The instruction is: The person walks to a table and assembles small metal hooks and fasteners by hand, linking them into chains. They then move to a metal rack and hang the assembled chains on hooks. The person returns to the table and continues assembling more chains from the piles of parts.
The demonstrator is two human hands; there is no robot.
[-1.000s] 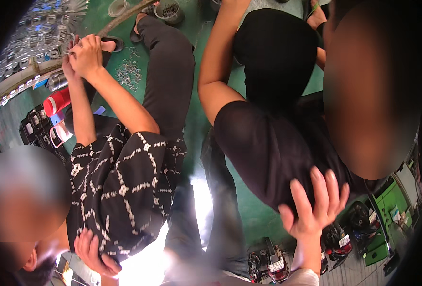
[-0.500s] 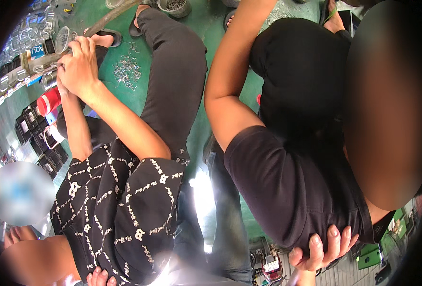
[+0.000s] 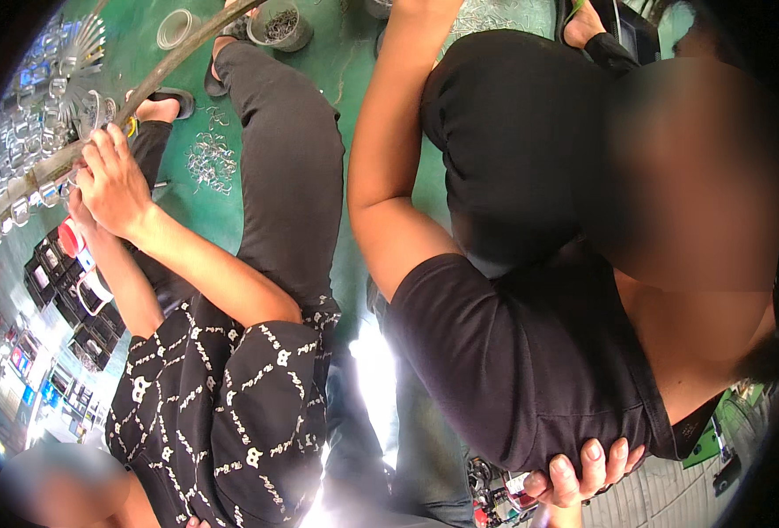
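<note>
The right hand (image 3: 583, 471), at lower right of the frame, curls its fingers (image 3: 594, 453) over a co-worker's black-sleeved shoulder (image 3: 495, 370); left hand unseen.

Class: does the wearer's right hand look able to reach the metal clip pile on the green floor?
Probably not: the right hand grips a black-shirted shoulder, and the clip pile lies beyond that person and a patterned-shirted neighbour.

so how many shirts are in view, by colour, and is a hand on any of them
plain black shirt: 1, with the right hand curled over its shoulder
black shirt with white pattern: 1, no hand clearly on it
total: 2
</note>
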